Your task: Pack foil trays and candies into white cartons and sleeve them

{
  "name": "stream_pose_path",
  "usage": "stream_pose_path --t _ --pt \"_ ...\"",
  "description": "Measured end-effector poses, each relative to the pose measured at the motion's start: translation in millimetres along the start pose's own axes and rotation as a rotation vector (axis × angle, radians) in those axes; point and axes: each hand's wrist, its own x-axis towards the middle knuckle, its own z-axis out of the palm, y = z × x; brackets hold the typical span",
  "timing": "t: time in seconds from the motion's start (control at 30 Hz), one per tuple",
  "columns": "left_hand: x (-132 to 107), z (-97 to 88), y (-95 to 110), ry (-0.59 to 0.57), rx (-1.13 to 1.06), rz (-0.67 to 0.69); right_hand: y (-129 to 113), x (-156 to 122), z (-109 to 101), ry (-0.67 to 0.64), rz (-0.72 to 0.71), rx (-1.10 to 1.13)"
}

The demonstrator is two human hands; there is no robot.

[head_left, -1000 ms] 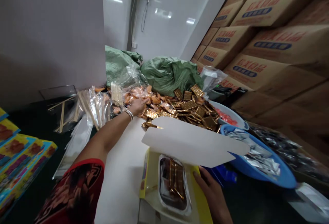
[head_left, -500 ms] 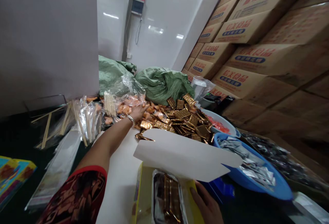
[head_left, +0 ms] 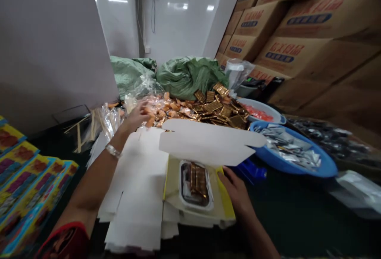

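White card box [head_left: 208,142] stands open, the right hand [head_left: 235,193] curled on its yellow edge, grip unclear; the left hand [head_left: 136,117] spreads open above orange packets [head_left: 169,111].

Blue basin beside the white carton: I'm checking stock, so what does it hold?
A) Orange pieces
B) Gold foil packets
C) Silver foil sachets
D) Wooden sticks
C. The blue basin is heaped with silver foil sachets, which lie loose inside its rim.
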Motion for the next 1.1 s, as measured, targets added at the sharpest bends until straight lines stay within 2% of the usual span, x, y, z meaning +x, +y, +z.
stream_pose_path --t 0.1,0.17,0.27,0.33,0.4,0.47,0.53,0.63,0.7,0.77,0.83,0.93,1.0,1.1 --pt "-82 -41.5 12 0.069 -0.124 -0.077 9 4 2 -0.003 -0.009 -0.008" --pt "-139 -54.5 24 0.088 -0.270 -0.139 17 10 3 0.000 -0.035 -0.024" --pt "-203 -49.2 44 0.128 -0.550 -0.250 22 18 6 -0.001 -0.106 -0.068" --pt "-223 -35.9 57 0.109 -0.598 -0.298 19 18 7 -0.022 -0.148 -0.104" --pt "-225 -17.9 71 -0.008 -0.540 -0.317 11 13 6 -0.051 -0.170 -0.147" --pt "-213 5.1 85 -0.210 -0.416 -0.269 1 9 5 -0.092 -0.195 -0.196" --pt "-196 31.7 97 -0.433 -0.185 -0.118 -5 6 3 -0.125 -0.227 -0.237" --pt "-176 65.3 104 -0.701 0.307 0.210 -8 5 2 -0.132 -0.242 -0.267" --pt "-168 75.8 101 -0.842 0.570 0.356 -6 4 1 -0.121 -0.241 -0.268" --pt "-165 76.3 97 -0.958 0.717 0.419 -4 3 1 -0.121 -0.253 -0.258" --pt "-165 71.6 93 -0.986 0.784 0.456 -1 4 1 -0.122 -0.266 -0.239" --pt "-168 65.8 89 -0.920 0.871 0.474 2 8 0 -0.128 -0.285 -0.216" --pt "-170 66.8 88 -0.894 0.947 0.462 5 13 1 -0.139 -0.299 -0.205" --pt "-166 73.0 90 -0.928 1.024 0.480 8 17 1 -0.156 -0.291 -0.169"
